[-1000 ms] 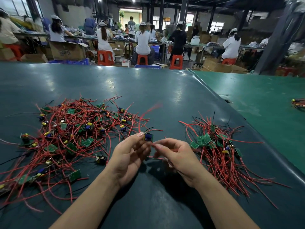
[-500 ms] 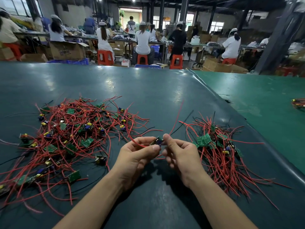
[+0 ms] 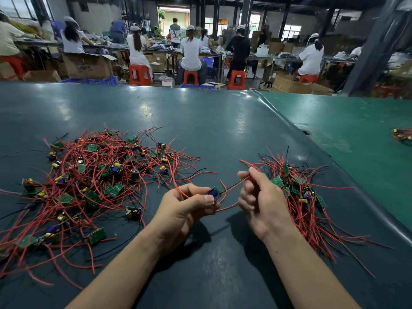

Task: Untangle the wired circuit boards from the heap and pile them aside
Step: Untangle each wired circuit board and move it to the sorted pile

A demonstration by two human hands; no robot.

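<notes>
Left hand (image 3: 185, 206) fingers pinch a circuit board (image 3: 214, 193); right hand (image 3: 260, 195) fingers curl around its red wire (image 3: 234, 186), heap (image 3: 93, 181) beyond the left fingers.

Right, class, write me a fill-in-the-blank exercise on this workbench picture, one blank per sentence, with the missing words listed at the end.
1. The left hand holds a small circuit board between thumb and ____.
2. The right hand pinches the board's ____ wires.
3. The bigger tangled heap lies to the person's ____.
4. The sorted pile lies beside the ____ hand.

Missing words: fingers; red and black; left; right
</notes>
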